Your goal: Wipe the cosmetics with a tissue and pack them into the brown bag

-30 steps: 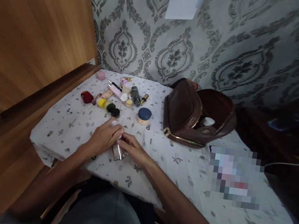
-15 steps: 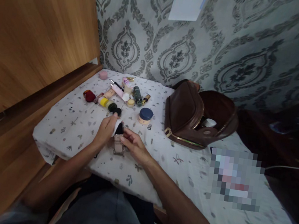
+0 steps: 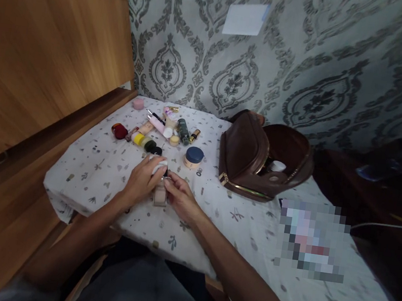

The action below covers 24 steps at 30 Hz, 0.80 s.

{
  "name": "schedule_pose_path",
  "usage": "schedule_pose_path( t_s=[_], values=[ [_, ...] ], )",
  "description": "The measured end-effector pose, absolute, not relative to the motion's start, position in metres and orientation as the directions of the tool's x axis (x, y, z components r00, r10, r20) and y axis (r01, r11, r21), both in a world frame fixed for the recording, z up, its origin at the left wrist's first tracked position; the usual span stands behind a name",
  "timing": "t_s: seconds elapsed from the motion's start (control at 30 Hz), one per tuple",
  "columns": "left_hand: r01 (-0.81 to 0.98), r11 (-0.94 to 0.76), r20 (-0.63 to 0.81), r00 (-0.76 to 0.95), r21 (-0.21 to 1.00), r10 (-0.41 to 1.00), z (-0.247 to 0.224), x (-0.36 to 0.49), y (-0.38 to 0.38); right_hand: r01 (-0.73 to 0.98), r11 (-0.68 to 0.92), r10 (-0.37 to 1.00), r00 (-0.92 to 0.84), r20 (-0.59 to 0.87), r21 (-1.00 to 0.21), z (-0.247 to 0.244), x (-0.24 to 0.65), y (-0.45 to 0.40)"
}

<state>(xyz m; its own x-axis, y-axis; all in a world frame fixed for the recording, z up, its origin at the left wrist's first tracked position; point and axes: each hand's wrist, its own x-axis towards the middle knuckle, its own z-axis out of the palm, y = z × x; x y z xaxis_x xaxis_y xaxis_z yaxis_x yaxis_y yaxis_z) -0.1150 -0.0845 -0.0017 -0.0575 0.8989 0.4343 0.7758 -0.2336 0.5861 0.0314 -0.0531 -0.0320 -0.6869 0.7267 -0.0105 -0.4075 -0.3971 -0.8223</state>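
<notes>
Near the table's front edge, my right hand (image 3: 181, 196) grips a small bottle (image 3: 160, 195) with a beige body and a black cap. My left hand (image 3: 143, 178) presses a white cloth or tissue (image 3: 158, 163) against the bottle's cap end, its fingers bent over the cloth. The two hands almost meet at the bottle. Just beyond them lie a round black lid (image 3: 156, 151) and a tube with a yellow band (image 3: 138, 138). A round jar with a blue lid (image 3: 194, 156) stands to the right of them.
An open brown bag (image 3: 245, 152) with a white item inside sits at the right. Further back are a dark green bottle (image 3: 183, 131), a red item (image 3: 119, 131), a pink jar (image 3: 138, 104) and several tubes. A wooden panel (image 3: 52, 40) borders the left.
My left hand has moved over the cap end of the bottle with the white cloth, covering more of the black cap. The view has shifted slightly.
</notes>
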Motion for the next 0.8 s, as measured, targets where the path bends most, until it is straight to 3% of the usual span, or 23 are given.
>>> schedule_pose_path(
  t_s=[0.17,0.27,0.5,0.63,0.8],
  values=[
    [0.469,-0.148,0.292,-0.250,0.871,0.923,0.006,-0.114,-0.075,-0.427,-0.545,0.681,-0.728,-0.083,-0.721,-0.033,0.032,-0.055],
    [0.329,-0.135,0.238,-0.297,0.935,0.925,-0.002,-0.107,-0.072,-0.457,-0.597,0.686,-0.716,-0.125,-0.660,-0.035,0.032,-0.054],
    [0.657,-0.197,0.408,-0.185,0.728,0.894,-0.028,-0.094,-0.081,-0.596,-0.563,0.804,-0.555,-0.212,-0.573,-0.046,0.028,-0.046],
    [0.758,-0.206,0.429,-0.106,0.619,0.897,-0.035,-0.091,-0.089,-0.659,-0.556,0.830,-0.467,-0.305,-0.506,-0.047,0.028,-0.043],
    [0.816,-0.253,0.531,-0.077,0.520,0.844,-0.035,-0.083,-0.100,-0.690,-0.557,0.830,-0.461,-0.313,-0.462,-0.038,0.027,-0.041]
  ],
)
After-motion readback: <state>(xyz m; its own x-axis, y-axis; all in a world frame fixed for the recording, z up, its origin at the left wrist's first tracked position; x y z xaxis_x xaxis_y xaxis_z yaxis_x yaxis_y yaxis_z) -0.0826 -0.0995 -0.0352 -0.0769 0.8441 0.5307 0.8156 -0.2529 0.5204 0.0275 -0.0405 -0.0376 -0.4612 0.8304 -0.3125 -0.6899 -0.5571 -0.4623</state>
